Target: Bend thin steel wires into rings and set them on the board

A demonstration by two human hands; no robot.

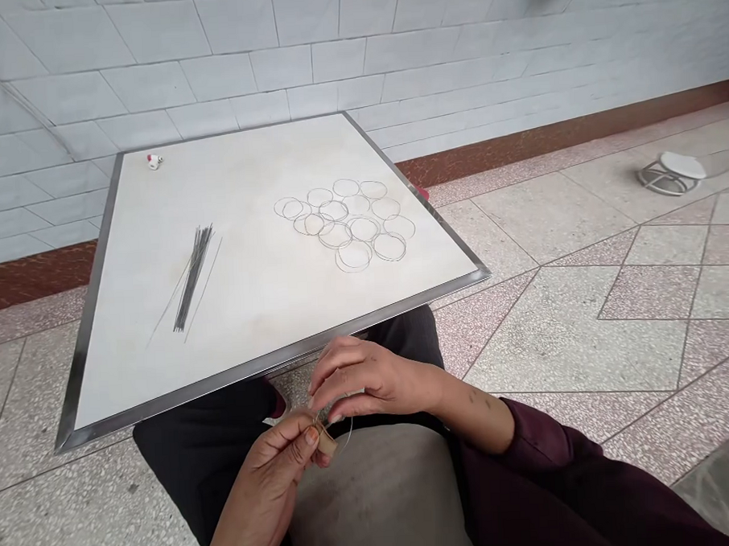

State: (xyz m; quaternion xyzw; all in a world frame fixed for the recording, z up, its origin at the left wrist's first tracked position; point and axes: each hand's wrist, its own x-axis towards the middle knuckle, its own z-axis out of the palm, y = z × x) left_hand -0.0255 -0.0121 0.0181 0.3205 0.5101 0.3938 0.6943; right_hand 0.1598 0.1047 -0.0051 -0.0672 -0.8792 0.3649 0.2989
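Over my lap, just past the table's front edge, my left hand (pixel 276 470) pinches a small tan piece (pixel 327 442) between thumb and fingers. A thin wire (pixel 350 431) curves out beside that piece. My right hand (pixel 360 378) is right above it, fingers bent, fingertips close to the wire; whether they grip it is too small to tell. On the white table (pixel 251 310) several thin wire rings (pixel 355 256) lie overlapping at the right. A bundle of straight dark wires (pixel 192 279) lies at the left, with a few loose ones beside it.
A small white and red object (pixel 154 161) sits at the table's far left corner. The table has a metal rim (pixel 283 353) and stands near a white tiled wall (pixel 240 69). A round white stool (pixel 674 171) is on the floor at the right.
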